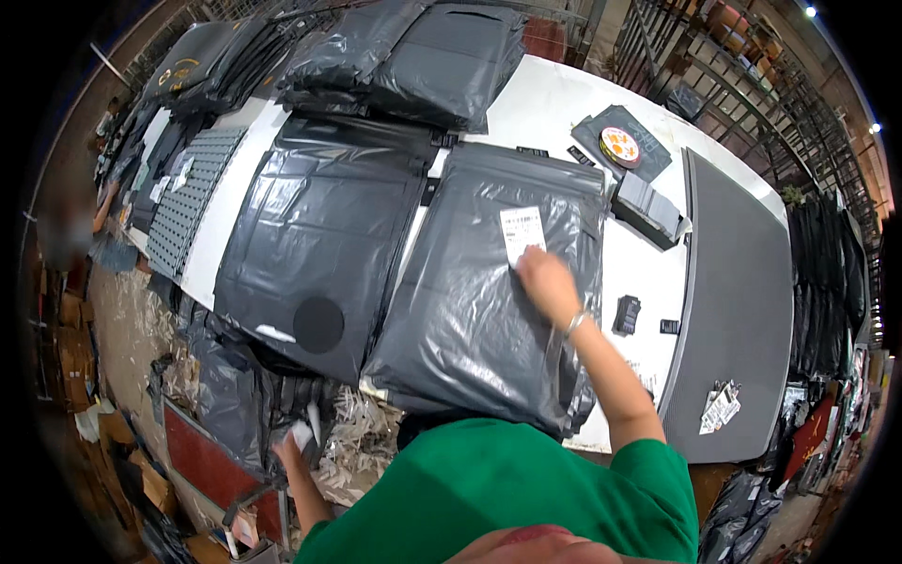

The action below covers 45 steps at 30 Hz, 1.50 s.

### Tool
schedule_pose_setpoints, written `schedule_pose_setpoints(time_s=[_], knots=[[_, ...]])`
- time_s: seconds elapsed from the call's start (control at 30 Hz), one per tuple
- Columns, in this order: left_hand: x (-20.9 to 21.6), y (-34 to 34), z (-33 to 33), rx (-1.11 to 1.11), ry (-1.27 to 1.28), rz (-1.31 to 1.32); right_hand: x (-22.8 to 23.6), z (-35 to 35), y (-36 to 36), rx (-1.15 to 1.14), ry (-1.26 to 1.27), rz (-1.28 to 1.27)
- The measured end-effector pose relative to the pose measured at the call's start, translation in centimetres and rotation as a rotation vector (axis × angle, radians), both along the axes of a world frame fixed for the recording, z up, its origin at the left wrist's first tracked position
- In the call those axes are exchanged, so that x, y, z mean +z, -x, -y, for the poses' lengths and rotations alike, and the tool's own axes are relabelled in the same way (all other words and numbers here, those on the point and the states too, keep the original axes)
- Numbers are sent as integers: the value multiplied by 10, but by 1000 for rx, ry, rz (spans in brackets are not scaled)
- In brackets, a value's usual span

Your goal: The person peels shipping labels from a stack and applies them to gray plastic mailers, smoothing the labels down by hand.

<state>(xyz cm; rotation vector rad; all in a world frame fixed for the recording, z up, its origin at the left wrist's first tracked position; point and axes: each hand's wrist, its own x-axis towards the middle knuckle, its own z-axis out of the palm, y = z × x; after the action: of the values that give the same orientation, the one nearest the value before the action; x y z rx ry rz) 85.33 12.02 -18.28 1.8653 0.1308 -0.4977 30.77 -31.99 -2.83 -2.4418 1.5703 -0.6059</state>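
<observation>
A dark grey plastic mailing bag, glossy and wrinkled, lies flat on top of a stack right in front of me. On its upper part is a white printed label. My right hand has its fingers closed at the label's lower edge, against the bag. Low on the left, beyond the table edge, my left hand is closed on a crumpled white slip of paper, above a heap of scraps.
Another bag stack with a black disc lies to the left. More bags are piled behind. A tape roll, a box of cards and a grey mat with loose labels lie to the right on the white table.
</observation>
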Motion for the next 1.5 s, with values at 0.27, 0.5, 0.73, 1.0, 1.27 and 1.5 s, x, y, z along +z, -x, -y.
schedule_pose_setpoints(time_s=[0.27,0.5,0.73,1.0,1.27,1.5], knots=[[114,142,279,-788,505,-579,-25,28,-12,-59,191,-178],[128,267,426,-1447,177,-530,-32,-142,56,-653,-233,427],[178,331,431,-1509,259,2,-34,-126,67,-570,-494,710],[338,464,383,-1924,427,1317,-25,-172,53,-431,-511,1662],[418,565,394,-2108,943,1333,43,-128,155,-437,596,1344],[478,631,516,-1871,1172,173,270,136,420,-151,805,1281]])
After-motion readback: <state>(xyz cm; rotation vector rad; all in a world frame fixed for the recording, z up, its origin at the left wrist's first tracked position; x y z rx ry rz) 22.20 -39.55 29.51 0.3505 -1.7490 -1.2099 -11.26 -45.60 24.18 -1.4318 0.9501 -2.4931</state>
